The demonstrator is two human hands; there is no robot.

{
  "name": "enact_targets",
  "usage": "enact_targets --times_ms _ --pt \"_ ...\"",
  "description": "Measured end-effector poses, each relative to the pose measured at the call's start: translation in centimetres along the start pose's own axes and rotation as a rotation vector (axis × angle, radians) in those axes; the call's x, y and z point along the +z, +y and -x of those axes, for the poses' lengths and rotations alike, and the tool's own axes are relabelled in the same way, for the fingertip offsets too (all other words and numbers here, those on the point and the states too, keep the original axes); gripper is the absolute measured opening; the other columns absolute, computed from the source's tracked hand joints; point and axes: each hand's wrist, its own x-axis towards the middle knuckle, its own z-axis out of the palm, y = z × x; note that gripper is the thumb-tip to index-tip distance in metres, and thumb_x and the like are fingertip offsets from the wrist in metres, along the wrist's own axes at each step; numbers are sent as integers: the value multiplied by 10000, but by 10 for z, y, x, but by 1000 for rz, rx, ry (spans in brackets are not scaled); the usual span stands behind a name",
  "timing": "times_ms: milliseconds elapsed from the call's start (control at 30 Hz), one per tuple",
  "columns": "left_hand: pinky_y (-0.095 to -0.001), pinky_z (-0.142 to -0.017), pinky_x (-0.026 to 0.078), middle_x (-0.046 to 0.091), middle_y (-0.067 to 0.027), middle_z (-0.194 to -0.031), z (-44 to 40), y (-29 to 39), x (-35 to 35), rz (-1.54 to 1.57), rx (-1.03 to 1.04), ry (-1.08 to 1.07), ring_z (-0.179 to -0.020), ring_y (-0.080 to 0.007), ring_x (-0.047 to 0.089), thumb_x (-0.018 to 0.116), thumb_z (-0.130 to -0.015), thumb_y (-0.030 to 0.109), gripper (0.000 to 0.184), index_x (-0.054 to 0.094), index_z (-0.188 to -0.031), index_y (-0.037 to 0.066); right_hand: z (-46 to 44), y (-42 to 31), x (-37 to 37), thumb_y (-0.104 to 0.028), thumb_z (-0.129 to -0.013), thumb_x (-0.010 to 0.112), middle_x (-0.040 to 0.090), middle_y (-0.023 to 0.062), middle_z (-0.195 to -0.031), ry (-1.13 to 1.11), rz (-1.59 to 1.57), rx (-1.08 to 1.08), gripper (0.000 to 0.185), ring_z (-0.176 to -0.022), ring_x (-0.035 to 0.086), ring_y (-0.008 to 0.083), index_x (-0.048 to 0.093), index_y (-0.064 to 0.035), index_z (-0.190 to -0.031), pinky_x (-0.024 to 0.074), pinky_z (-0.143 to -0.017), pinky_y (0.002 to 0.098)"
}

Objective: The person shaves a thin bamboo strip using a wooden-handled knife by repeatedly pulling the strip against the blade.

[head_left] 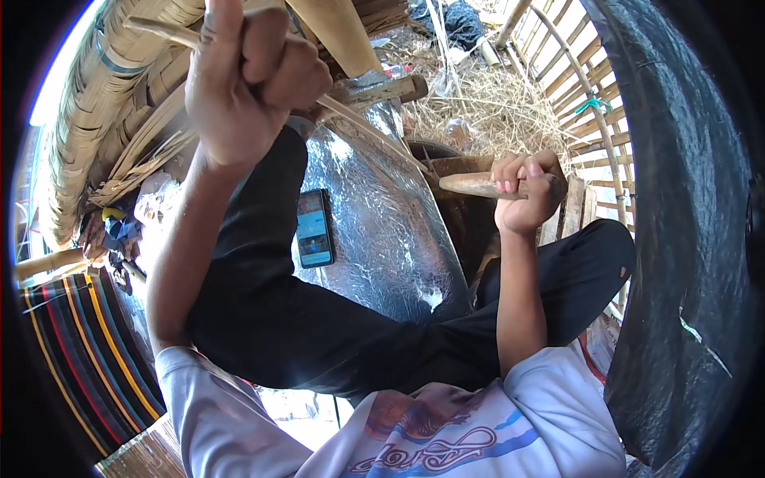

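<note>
My left hand point(247, 88) is raised at the upper left, its fingers closed around a thin wooden stick point(370, 129). One end of the stick pokes out to the left of the fist; the other slants down toward the middle. At the right, my right hand point(530, 187) grips a smooth wooden handle point(470, 185) with a tapered end pointing left. Whatever the handle may be fixed to is hidden or cannot be made out. The lower end of the stick comes close to the handle's tip; whether they touch is unclear.
A phone point(315, 229) lies on a silvery sheet point(382, 231) between my crossed legs. Woven bamboo point(84, 127) rises at the left above a striped cloth point(92, 350). Dry straw point(494, 107) lies beyond, beside a bamboo slat wall point(586, 103). Black sheeting point(677, 199) hangs at the right.
</note>
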Motion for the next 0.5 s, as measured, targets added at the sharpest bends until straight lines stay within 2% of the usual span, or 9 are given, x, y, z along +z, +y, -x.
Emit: enact_targets --times_ms 67,133,200,267,333,433,500 --pt "-286 -419 144 181 33 -456 -2 0 -2 -11 -6 19 -404 -114 113 136 -975 444 494 246 -595 147 10 23 -15 -58 -800 470 458 52 -508 29 64 6 149 -443 421 100 433 -27 -659 382 -447 253" --pt "-286 -419 147 177 33 -457 -1 -2 -6 21 -7 49 -405 -111 114 153 -977 436 487 245 -596 147 30 54 -38 -80 -803 486 419 26 -506 13 437 101 149 -453 416 106 417 -58 -673 367 -440 261" --pt "-282 -418 148 177 34 -456 -5 -2 -7 16 4 27 -404 -110 115 162 -978 433 484 246 -596 147 30 58 -37 -53 -787 486 430 31 -520 32 434 134 144 -461 422 103 415 -53 -662 359 -431 256" --pt "-279 -417 150 178 34 -456 0 -2 -11 18 -5 33 -404 -108 116 171 -978 430 481 246 -596 147 27 51 -37 -40 -791 515 469 49 -524 129 184 73 157 -452 439 101 455 -23 -648 378 -441 247" --pt "-274 -416 146 176 36 -455 -1 -2 -17 74 -15 27 -405 -107 115 185 -979 426 479 247 -595 148 19 40 -32 -38 -792 509 454 48 -517 106 59 67 172 -461 432 103 426 -29 -641 378 -446 251" --pt "-265 -411 155 171 41 -454 -2 -2 -18 94 -35 60 -402 -105 108 194 -980 420 477 250 -591 150 37 63 -53 -71 -782 486 392 30 -513 86 345 115 148 -447 379 119 393 -57 -667 354 -431 270" --pt "-264 -407 162 169 42 -452 -4 -1 -18 59 -38 99 -397 -102 106 206 -981 414 474 254 -590 151 22 54 -50 -78 -785 488 382 27 -511 133 270 107 153 -446 376 119 393 -57 -667 355 -435 270"
